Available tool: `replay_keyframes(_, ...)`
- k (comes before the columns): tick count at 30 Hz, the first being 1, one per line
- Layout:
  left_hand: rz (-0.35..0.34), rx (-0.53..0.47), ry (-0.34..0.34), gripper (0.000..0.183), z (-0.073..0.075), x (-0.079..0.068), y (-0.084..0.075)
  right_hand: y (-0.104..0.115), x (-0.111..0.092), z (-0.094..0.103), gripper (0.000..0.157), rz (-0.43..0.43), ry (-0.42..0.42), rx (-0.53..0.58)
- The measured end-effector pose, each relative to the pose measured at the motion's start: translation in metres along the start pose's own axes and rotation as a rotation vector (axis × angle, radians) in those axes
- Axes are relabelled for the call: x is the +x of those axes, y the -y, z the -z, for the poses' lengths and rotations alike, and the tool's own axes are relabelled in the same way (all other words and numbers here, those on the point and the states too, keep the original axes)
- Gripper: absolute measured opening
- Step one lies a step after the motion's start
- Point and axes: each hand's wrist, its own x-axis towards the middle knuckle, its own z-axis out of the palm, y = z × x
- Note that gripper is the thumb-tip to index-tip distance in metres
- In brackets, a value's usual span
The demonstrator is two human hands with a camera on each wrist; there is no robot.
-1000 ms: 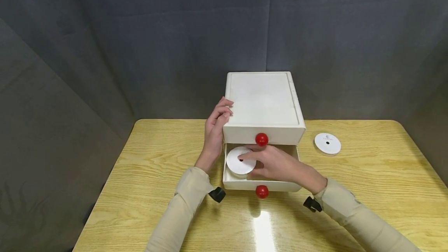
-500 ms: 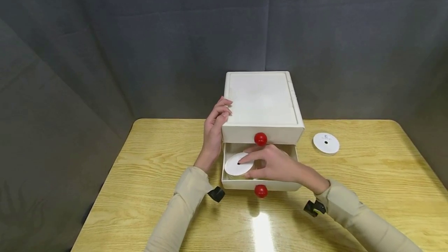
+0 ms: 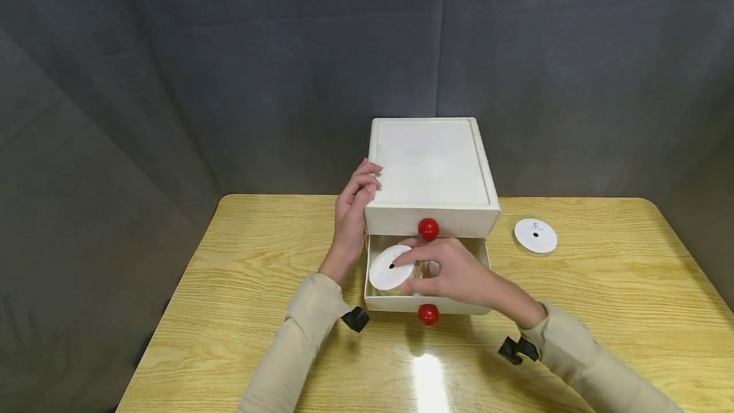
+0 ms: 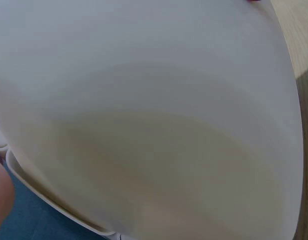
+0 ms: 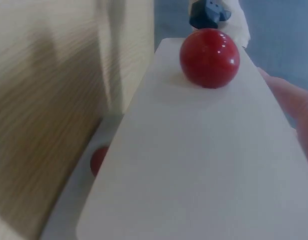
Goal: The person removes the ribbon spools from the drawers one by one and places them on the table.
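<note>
In the head view, a white two-drawer box [image 3: 430, 161] stands on the table, its lower drawer [image 3: 395, 303] pulled out. My right hand [image 3: 453, 269] reaches into that drawer and pinches a white ribbon spool [image 3: 390, 271], fingers on its top face near the dark centre hole and thumb at its near edge. The spool is tilted. Behind the fingers the drawer's inside is partly hidden. My left hand [image 3: 352, 215] rests against the box's upper left side, fingertips on the top edge. The box's pale side wall [image 4: 169, 100] fills most of the left wrist view.
A second white spool [image 3: 536, 236] lies flat on the wooden table [image 3: 258, 273], right of the box. Red round knobs stick out from the upper drawer [image 3: 395, 218] and lower drawer. A dark grey curtain [image 3: 287, 81] hangs close behind the box.
The spool in the drawer has gone from lying nearly flat to tilted, with my right hand's fingers pinching it. My right wrist has shifted slightly right. My left hand stays on the box.
</note>
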Motion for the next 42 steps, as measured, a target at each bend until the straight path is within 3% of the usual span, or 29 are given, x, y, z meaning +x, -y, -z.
replay_keyframes(5, -0.005, -0.001, -0.002, 0.017, 0.000, 0.000, -0.001, 0.006, -0.005, -0.002, 0.034, 0.053, -0.064, -0.054)
replay_keyframes(16, -0.037, 0.011, -0.013, 0.017, 0.000, 0.000, 0.002, 0.005, -0.013, -0.002, 0.033, 0.331, -0.230, -0.151)
replay_keyframes(28, -0.051, -0.001, -0.001, 0.019, 0.000, 0.001, 0.002, 0.008, -0.010, -0.002, 0.040, 0.531, -0.361, -0.213)
replay_keyframes(33, -0.052, -0.006, -0.004, 0.021, 0.000, 0.002, 0.002, 0.012, -0.010, 0.002, 0.040, 0.504, -0.393, -0.175)
replay_keyframes(42, -0.074, -0.013, -0.011, 0.020, 0.001, 0.003, 0.004, 0.018, -0.015, 0.017, 0.044, 0.379, -0.400, -0.062)
